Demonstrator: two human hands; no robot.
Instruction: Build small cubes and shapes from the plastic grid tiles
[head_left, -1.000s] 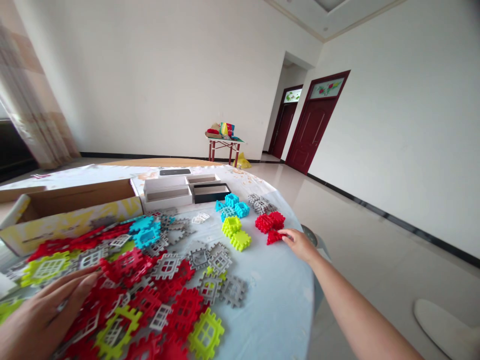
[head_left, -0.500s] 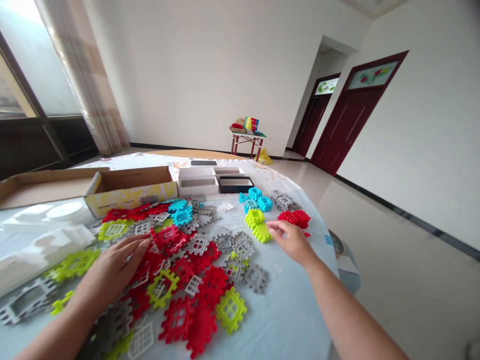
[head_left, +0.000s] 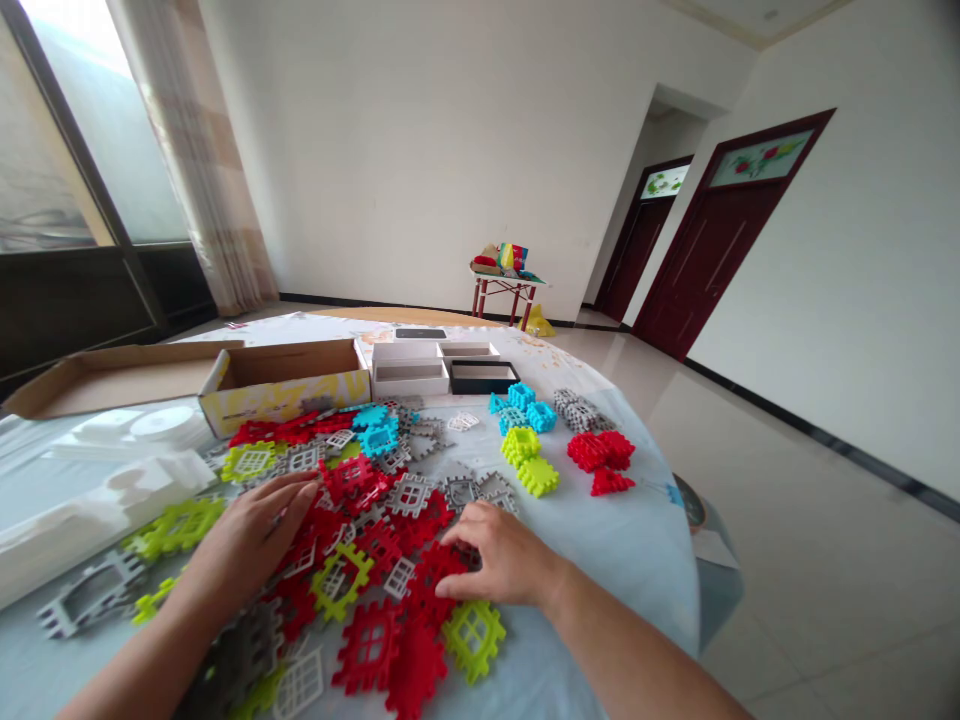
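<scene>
Over the right part of a loose heap of toothed plastic building pieces is my right hand (head_left: 506,555), thumb and fingers apart above a red window piece (head_left: 431,580). A lime window piece (head_left: 475,637) lies just below that hand. My left hand (head_left: 266,520) lies on the heap's left side, fingers stretched out over red pieces; what is under its palm is hidden. Between the hands are a lime frame piece (head_left: 341,580) and a small white window insert (head_left: 400,577). Grey pieces (head_left: 411,494) and a turquoise piece (head_left: 379,435) sit farther back.
Stacks by colour stand at the right: lime (head_left: 538,476), turquoise (head_left: 540,416), grey (head_left: 581,410) and red (head_left: 601,452). Behind the heap are an open cardboard box (head_left: 289,395), white box trays (head_left: 410,376) and a black tray (head_left: 485,385). White moulded packaging (head_left: 112,500) lies left.
My right hand has moved from the lime stack, left and nearer to me, over the red pieces of the heap. My left hand stays on the heap. The view has shifted slightly.
</scene>
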